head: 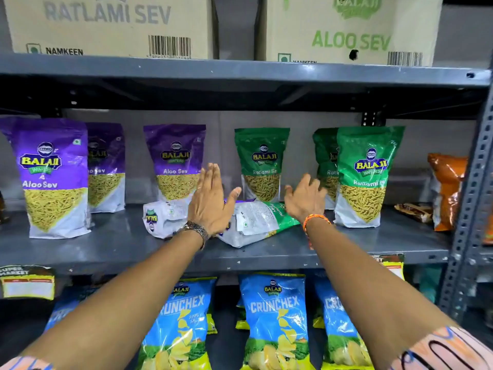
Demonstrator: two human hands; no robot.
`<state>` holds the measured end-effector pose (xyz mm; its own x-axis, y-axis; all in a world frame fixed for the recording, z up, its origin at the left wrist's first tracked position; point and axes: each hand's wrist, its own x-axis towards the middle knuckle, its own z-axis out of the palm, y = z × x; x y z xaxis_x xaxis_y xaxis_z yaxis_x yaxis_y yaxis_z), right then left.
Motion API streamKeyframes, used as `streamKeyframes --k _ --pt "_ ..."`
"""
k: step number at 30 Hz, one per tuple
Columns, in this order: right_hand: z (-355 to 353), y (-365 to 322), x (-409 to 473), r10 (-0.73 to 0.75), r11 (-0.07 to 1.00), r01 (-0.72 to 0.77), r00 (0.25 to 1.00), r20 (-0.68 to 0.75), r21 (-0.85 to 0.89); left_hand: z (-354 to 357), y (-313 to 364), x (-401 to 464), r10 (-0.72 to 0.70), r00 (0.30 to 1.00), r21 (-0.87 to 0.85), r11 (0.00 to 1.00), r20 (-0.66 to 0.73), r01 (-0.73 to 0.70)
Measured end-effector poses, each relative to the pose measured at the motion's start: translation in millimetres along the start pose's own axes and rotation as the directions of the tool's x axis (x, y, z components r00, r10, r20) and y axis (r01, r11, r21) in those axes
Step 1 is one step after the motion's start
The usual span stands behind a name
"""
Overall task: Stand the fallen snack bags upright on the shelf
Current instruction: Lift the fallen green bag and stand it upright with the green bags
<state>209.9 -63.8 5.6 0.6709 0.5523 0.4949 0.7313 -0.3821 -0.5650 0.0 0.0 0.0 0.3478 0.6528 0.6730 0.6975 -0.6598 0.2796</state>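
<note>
Two snack bags lie fallen in the middle of the grey metal shelf (106, 249). One is a green Ratlami Sev bag (260, 221), back side up. The other is a purple bag (162, 217), half hidden behind my left wrist. My left hand (210, 201) hovers flat with fingers straight, between the two fallen bags. My right hand (304, 198) is spread over the green end of the fallen green bag, holding nothing. Upright purple Aloo Sev bags (52, 177) stand to the left, upright green Ratlami Sev bags (366, 177) to the right.
An orange bag (445, 193) stands at the far right beside the perforated upright post (472, 209), with a brown packet (413, 212) lying flat next to it. Cardboard boxes (112, 25) sit on the shelf above. Blue Crunchex bags (274, 321) fill the shelf below.
</note>
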Motion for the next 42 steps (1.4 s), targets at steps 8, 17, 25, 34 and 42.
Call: streamKeyframes --k 8,17,25,34,42 --pt "18.8 20.6 2.9 0.349 0.912 -0.394 0.891 0.291 0.111 19.9 7.4 0.3 -0.1 0.981 -0.15 0.981 0.168 0.125" --pt "11.8 24.9 22.8 0.393 0.473 -0.547 0.833 0.39 0.691 4.2 2.5 6.7 -0.157 0.974 -0.189 0.964 0.16 0.187" --pt "-19.5 -6.3 31.6 0.384 0.364 -0.29 0.912 0.142 0.885 1.6 -2.2 -7.7 -0.293 0.956 -0.39 0.881 -0.007 0.267" --pt "-55.5 -48.9 65.9 0.089 0.45 -0.037 0.996 -0.003 0.892 27.6 24.7 -15.0 -0.262 0.95 -0.307 0.93 -0.172 0.201" --pt "-58.9 -35.4 65.0 -0.204 0.421 0.132 0.978 -0.048 0.897 50.9 46.0 -12.8 -0.204 0.978 -0.249 0.95 -0.039 0.188"
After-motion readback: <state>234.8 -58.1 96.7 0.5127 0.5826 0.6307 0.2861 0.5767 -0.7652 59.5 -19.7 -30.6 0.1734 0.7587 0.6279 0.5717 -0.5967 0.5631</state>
